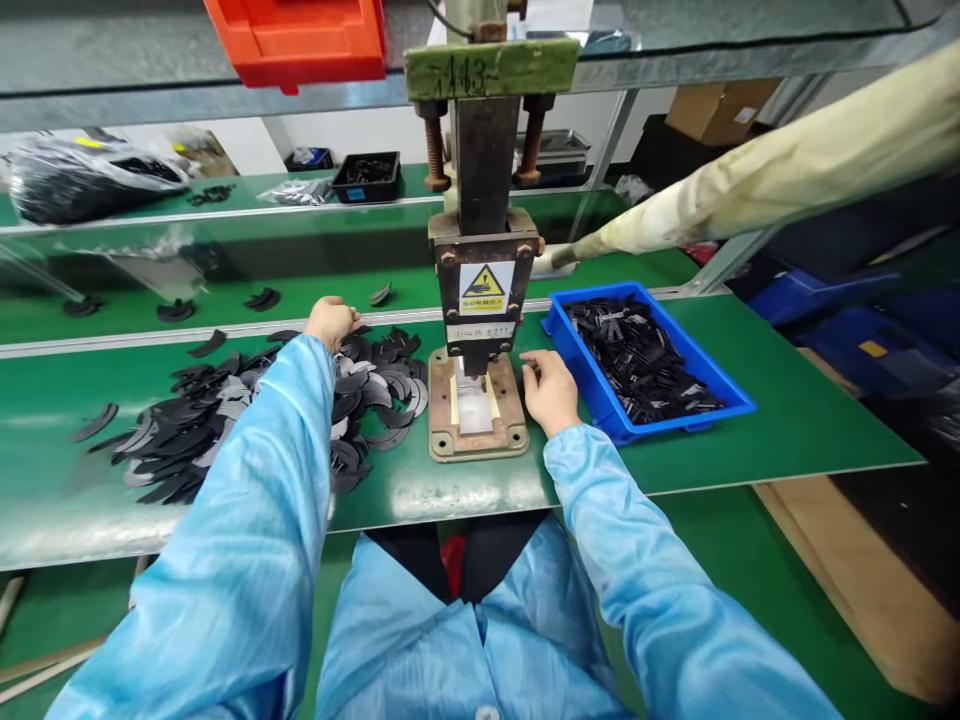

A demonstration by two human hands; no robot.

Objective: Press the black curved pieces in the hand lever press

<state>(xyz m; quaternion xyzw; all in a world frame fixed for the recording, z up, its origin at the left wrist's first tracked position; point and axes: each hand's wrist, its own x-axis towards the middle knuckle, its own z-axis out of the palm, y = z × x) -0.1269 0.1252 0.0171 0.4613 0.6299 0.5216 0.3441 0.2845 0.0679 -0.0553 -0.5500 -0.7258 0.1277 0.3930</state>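
Observation:
My left hand (pixel 332 322) is at the back edge of a pile of curved flat pieces (pixel 176 440), dark grey and black. Its fingers are curled together, and whatever they may hold is hidden. Beside the right side of a small press (pixel 484 225), my right hand (pixel 551 392) has bent fingers, with a gap between thumb and forefinger and nothing visible in it. A pale metal plate (pixel 474 408) lies on the press base (pixel 441 420), under the lowered-looking ram (pixel 475 358). I cannot tell whether the right fingertips touch the base.
A blue tray (pixel 735 402) of small black parts stands right of my right hand. Behind the bench are a black tray (pixel 367 178), a plastic bag (pixel 90 180) and several curved pieces along a ledge. An orange bin (pixel 300 40) hangs overhead; a wrapped tube (pixel 750 170) slants in from the right.

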